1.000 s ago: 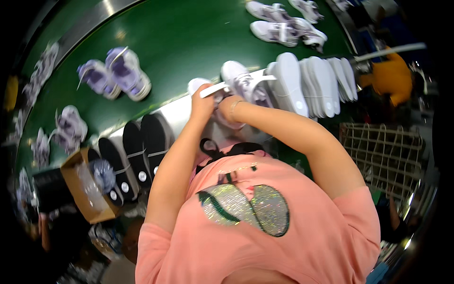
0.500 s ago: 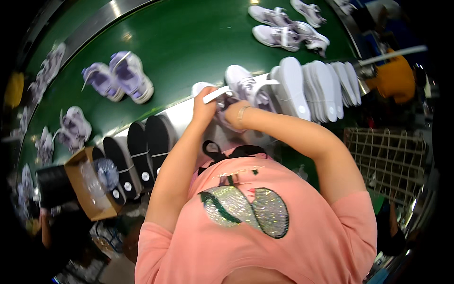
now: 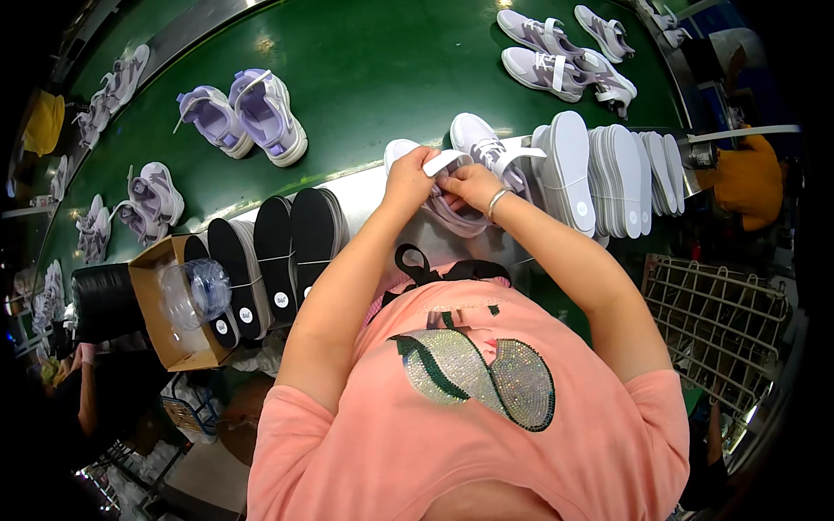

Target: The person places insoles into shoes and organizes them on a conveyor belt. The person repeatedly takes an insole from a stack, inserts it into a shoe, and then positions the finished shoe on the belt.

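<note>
A pale lilac and white sneaker (image 3: 463, 223) sits on the metal ledge in front of me, its toe pointing away. My left hand (image 3: 408, 181) is closed at its left side, pinching the white strap (image 3: 449, 161) and holding it up. Bent fingers of my right hand (image 3: 472, 186) grip the sneaker at its opening, around the tongue; the fingertips are partly hidden inside. Just to the right stands a matching sneaker (image 3: 478, 137), with its white strap (image 3: 519, 153) sticking out sideways.
White insoles (image 3: 569, 174) stand in bundles at the right, black insoles (image 3: 317, 230) at the left. Beside those is a cardboard box (image 3: 156, 326) with clear plastic pieces. Purple sneakers (image 3: 269, 117) and several others rest on the green belt (image 3: 373, 69). A wire rack (image 3: 717, 321) is at right.
My right hand has drawn back a little from inside the sneaker, and its fingers now show at the opening. The left hand still holds the strap. The whole view has shifted.
</note>
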